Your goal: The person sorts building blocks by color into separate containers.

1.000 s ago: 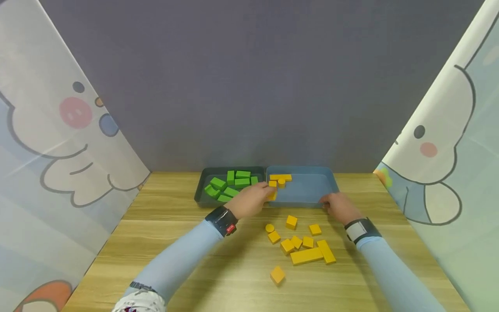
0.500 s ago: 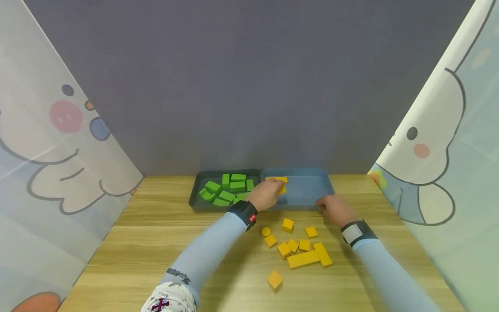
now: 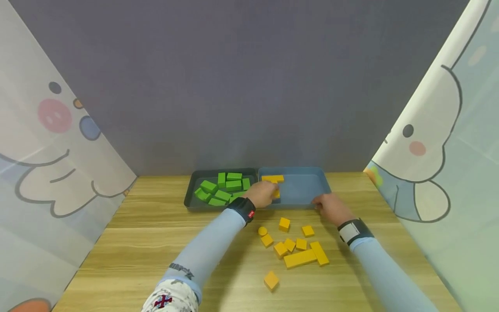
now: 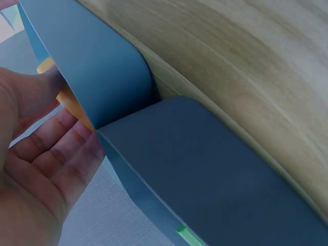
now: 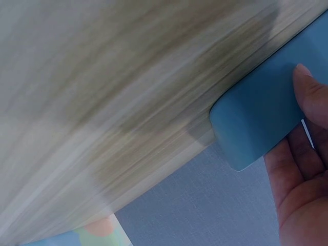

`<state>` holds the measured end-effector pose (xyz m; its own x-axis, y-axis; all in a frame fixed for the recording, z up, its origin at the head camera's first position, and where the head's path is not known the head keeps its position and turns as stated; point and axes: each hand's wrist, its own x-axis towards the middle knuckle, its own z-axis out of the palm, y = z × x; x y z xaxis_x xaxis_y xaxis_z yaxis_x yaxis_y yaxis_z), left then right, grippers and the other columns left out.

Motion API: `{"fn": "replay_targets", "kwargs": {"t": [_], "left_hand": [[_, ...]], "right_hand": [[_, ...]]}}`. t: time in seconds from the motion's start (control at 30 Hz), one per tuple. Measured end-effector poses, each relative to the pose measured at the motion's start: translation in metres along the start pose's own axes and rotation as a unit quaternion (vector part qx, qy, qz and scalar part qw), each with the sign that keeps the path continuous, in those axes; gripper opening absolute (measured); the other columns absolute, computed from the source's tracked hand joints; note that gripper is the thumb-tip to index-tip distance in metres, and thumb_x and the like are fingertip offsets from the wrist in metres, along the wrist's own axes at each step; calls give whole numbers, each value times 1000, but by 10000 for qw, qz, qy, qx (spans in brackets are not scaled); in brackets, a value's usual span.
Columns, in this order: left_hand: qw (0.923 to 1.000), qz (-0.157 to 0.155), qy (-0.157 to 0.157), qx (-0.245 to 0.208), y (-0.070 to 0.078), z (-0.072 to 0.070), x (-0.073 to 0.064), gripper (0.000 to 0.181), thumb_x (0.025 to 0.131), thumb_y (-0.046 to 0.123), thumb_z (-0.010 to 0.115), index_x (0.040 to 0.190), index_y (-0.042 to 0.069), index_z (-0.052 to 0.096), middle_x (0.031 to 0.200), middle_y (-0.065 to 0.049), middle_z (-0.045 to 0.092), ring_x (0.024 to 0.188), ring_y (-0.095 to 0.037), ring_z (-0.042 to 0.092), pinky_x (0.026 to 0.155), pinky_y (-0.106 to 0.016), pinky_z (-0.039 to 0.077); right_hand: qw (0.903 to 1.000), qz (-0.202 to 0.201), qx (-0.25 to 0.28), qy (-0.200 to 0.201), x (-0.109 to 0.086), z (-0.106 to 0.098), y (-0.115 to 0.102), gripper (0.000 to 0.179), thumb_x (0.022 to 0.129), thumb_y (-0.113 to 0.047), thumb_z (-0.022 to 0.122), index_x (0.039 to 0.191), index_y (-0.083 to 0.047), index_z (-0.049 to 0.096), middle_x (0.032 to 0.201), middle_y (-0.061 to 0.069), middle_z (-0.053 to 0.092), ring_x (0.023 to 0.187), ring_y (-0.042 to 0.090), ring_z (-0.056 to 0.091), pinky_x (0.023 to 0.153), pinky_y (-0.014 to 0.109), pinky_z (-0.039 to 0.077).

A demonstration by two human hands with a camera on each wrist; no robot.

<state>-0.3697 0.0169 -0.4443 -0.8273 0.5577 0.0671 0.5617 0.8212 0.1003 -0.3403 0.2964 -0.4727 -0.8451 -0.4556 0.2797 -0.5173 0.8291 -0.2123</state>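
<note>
A grey wall [image 3: 249, 86] backs the wood-grained table [image 3: 128, 260] (cartoon panels [image 3: 425, 104] flank both sides).

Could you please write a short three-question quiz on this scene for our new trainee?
1. Which hand touches the blue tray near its right-hand end?
2. True or false: the green blocks lie in the blue tray.
3. What colour are the loose blocks lying on the table in front of the trays: (a) green, (b) yellow or (c) purple?

Key:
1. The right hand.
2. False; the green blocks lie in the dark tray beside it.
3. (b) yellow.
</note>
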Motion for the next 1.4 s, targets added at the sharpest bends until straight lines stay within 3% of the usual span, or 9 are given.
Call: {"fn": "replay_targets", "kwargs": {"t": [0.4,0.7,1.1,1.4], "left_hand": [[9988,-48,-67,479,2,4,5,21,100,20,71,120,16,73,97,2,73,86,-13,65,79,-27,60],[9978,-66,1,661,4,3,3,20,99,16,71,118,16,74,100,2,75,89,-13,68,82,-28,62],[9973,-36,116,718,6,-2,-4,24,100,11,67,122,15,74,107,0,76,94,-14,70,84,-28,63],[9983,91,142,558,4,-12,-11,29,102,16,67,130,15,70,115,0,75,102,-14,71,87,-27,62]], "right_hand": [[9999,45,-84,-35,0,-1,-1,18,85,9,74,97,-2,82,95,12,81,90,30,77,83,48,64],[10000,9,-69,56,1,1,-2,19,84,10,74,96,-2,82,94,12,81,89,30,77,82,47,64],[10000,-47,21,34,1,2,-2,17,85,9,74,97,-1,82,95,14,81,88,32,77,81,48,64],[10000,1,22,55,1,3,1,19,84,11,73,97,-1,81,95,15,80,90,33,76,83,50,64]]}}
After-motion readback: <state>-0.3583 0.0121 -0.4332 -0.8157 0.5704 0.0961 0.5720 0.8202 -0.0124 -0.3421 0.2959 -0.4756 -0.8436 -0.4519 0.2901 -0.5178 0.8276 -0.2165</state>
